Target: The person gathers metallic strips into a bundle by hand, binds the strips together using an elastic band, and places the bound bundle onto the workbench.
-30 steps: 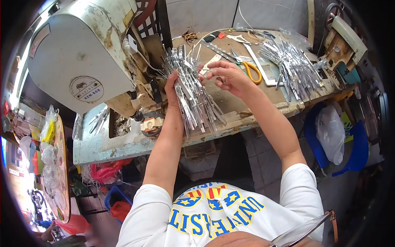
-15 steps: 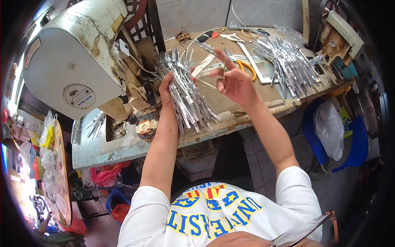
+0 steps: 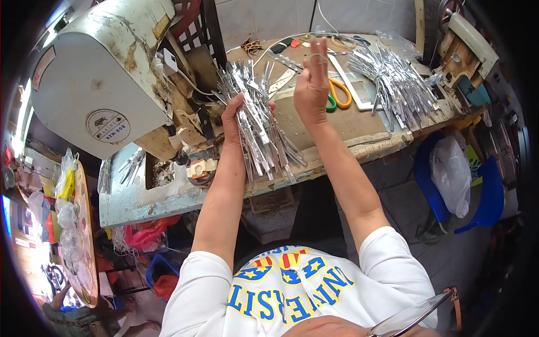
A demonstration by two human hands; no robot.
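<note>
My left hand (image 3: 233, 121) is wrapped round the middle of a bundle of shiny silver strips (image 3: 259, 135), its thumb on the near side and fingertips showing at the right edge. The strips fan out at both ends above the table. My right hand (image 3: 314, 84) is raised to the right of the bundle, apart from it, with its fingers pointing up and close together. A thin pale band (image 3: 318, 55) appears looped round those fingers. Scissors with orange and green handles (image 3: 346, 96) lie just behind this hand.
A second pile of silver strips (image 3: 396, 90) lies on the worktable (image 3: 359, 130) at the right, beside a white frame (image 3: 349, 78). A large machine (image 3: 101, 84) stands at the left. A blue chair (image 3: 487, 194) holding a plastic bag (image 3: 451, 177) is at the lower right.
My right hand has moved away from the bundle and turned upright, its fingers going from bent and spread to straight and together. My left hand keeps its grip on the strips.
</note>
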